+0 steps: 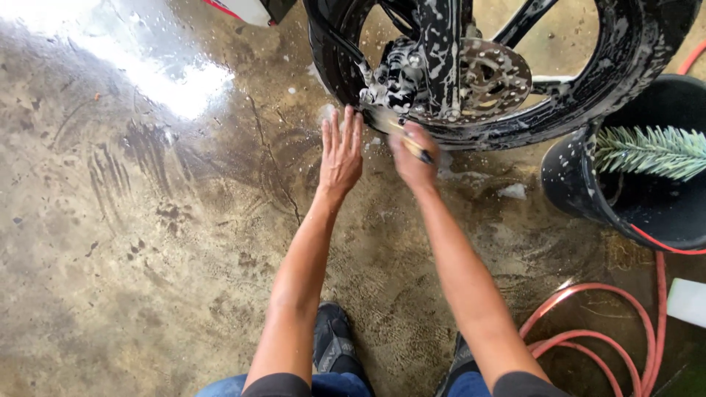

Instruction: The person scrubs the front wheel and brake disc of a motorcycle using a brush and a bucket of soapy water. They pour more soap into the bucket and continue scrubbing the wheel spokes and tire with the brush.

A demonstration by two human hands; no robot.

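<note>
At the far left the wet, mottled brown concrete floor [147,220] shines under a bright patch of glare, and moving right from it the person's left hand [340,153] is stretched out flat, fingers straight and close together, palm down and holding nothing; its fingertips reach up toward the lower edge of the soapy black motorcycle wheel [515,121], very near the tyre, though whether they touch it cannot be told. Just beside it to the right, the right hand [413,158] is curled in a fist round the handle of a small brush with a dark handle and pale bristles [393,125], whose bristle end points up and left against the suds-covered black brake caliper [390,77] at the bottom of the wheel. The wheel stands directly above both hands, at the top of the view, with the drilled silver metal brake disc [489,77] just right of the caliper, flecked with foam. Further right, a black plastic bucket [581,191] speckled with soap stands near the tyre, and a long fluffy pale-green wheel brush [651,151] lies across its mouth. Below the bucket a coiled red rubber hose [588,340] loops over the floor at the lower right.
</note>
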